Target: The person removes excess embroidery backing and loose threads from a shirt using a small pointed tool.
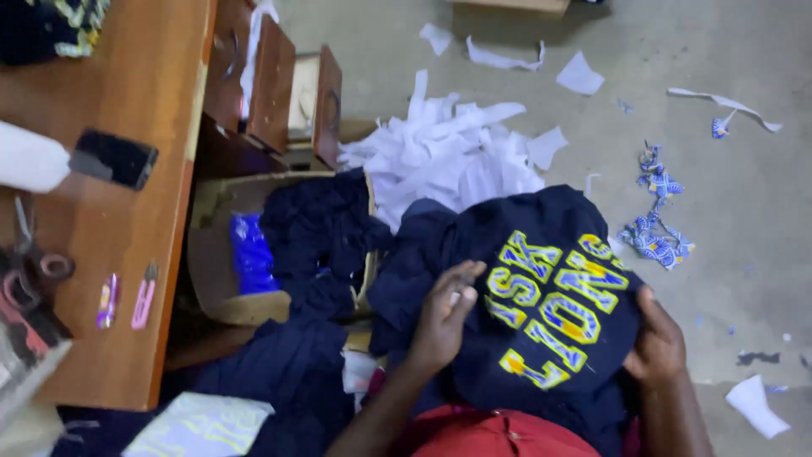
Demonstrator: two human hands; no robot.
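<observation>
A dark navy garment (pixel 541 254) with large yellow and blue appliqué letters lies spread over my lap. My left hand (pixel 444 317) rests flat on it just left of the letters, fingers apart, touching the fabric. My right hand (pixel 655 343) grips the garment's right edge, thumb on top. Red cloth (pixel 482 432) shows under the garment at the bottom.
A cardboard box (pixel 211 288) to the left holds more navy fabric (pixel 317 228) and a blue piece (pixel 252 254). A wooden table (pixel 127 211) carries scissors (pixel 34 267), clips and a black-tipped white object. White paper scraps (pixel 448 144) and patterned fabric offcuts (pixel 655 237) litter the concrete floor.
</observation>
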